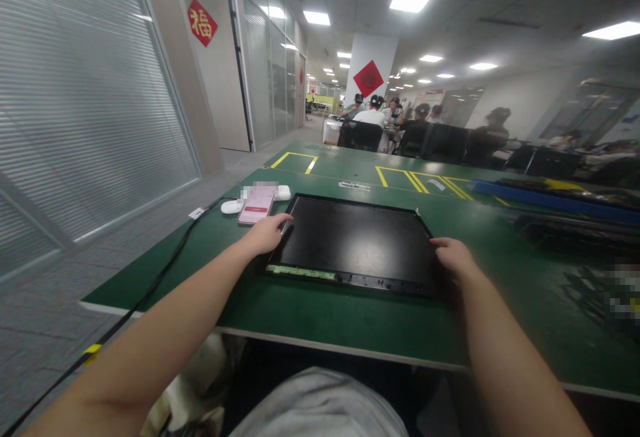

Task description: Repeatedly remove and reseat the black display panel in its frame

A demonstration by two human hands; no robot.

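Observation:
A flat black display panel [357,240] in a thin dark frame lies face up on the green table, close in front of me. Along its near edge runs a green circuit strip [300,271] on the left part. My left hand [267,233] grips the panel's left edge, thumb on top and fingers partly hidden. At the opposite side, my right hand [454,255] holds the right edge, its fingers partly out of sight beneath or behind it. A phone [257,205] with a lit pink screen rests just beyond my left hand, beside a white object [231,207].
The green table [320,317] carries yellow tape outlines [295,157] toward the back. To the right are a blue tray [550,197] and dark parts [555,237]. A black cable [165,273] crosses the left edge. People [373,113] sit farther off.

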